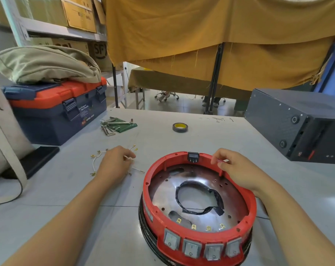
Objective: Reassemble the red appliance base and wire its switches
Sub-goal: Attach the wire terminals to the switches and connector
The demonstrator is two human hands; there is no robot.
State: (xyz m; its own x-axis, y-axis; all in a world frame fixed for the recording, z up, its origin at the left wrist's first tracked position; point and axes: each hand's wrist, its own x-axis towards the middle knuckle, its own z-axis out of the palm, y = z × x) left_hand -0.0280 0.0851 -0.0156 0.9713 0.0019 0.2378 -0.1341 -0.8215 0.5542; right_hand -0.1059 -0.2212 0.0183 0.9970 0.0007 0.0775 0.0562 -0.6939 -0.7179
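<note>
The red appliance base (155, 191) lies on the grey table, its open side up. A metal plate (199, 175) with a taped black ring sits inside it. Several grey rocker switches (191, 248) line its near wall, with brass terminals behind them. A black socket (193, 156) sits at its far rim. My left hand (115, 164) rests over a bunch of white wires with brass terminals (94, 162) and pinches one of them. My right hand (237, 169) is at the base's far right rim and pinches a small white piece.
A blue and red toolbox (55, 110) under a beige bag stands at the back left. Hex keys on a green pouch (116, 124) and a roll of tape (180, 127) lie further back. A dark metal box (297, 121) stands at the right. A black flat item (40, 158) lies at the left.
</note>
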